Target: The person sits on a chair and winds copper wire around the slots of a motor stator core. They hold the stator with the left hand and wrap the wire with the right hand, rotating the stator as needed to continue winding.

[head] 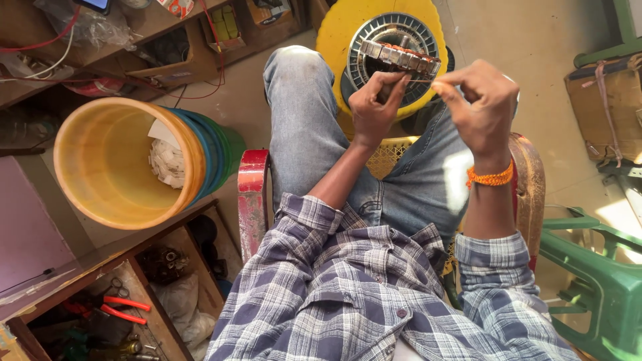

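1. A person is sitting on a chair point(253, 200) in the middle of the frame, with a stack of buckets point(127, 164) lying on its side at left and a green chair point(602, 281) showing at lower right.
2. A round stator point(396, 53) with copper windings is resting on a yellow stool point(331, 40) at upper centre, just past the knees.
3. Judging by the pose, the winding or threading of wire at the stator's near rim is the step in hand; the next move seems to be calling for a steady pull and a fine pinch at the slots.
4. The left hand point(374, 107) is pinching closed against the stator's lower rim, touching it; whether it is gripping wire is too small to tell.
5. The right hand point(485, 103), wearing an orange bracelet point(490, 177), is pinching something thin just right of the rim.
6. Red pliers point(124, 309) are lying in a drawer at lower left.
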Demonstrator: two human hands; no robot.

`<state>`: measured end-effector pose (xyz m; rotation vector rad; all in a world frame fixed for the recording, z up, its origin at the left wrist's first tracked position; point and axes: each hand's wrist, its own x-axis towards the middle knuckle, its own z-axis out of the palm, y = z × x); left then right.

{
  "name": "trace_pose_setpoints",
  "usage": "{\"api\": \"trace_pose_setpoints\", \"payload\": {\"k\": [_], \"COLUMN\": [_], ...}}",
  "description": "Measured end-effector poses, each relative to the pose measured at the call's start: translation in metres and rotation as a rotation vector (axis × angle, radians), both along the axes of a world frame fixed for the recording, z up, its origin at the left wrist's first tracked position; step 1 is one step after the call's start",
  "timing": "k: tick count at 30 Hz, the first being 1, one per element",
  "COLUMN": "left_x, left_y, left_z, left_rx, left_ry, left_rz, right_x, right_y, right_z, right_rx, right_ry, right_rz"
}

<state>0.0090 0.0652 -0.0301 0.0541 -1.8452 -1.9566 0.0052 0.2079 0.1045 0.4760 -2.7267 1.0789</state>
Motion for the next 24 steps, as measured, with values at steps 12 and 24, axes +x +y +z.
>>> {"api": "trace_pose_setpoints", "payload": {"k": [12,24], "left_x": [-0.002,-0.003], "left_y": [-0.004,-0.002], "left_z": [0.009,0.006], "left_rx": [0.204,0.208], "left_ry": [-0.066,-0.076], "left_rz": [-0.084,-0.124], "right_x": [-0.064,-0.003], "right_y": [-0.024,0.003], "right_z": [-0.033,-0.022], "right_rx": [-0.138,-0.177], "right_ry": [-0.099,-0.22], "right_rz": [-0.039,-0.173]}}
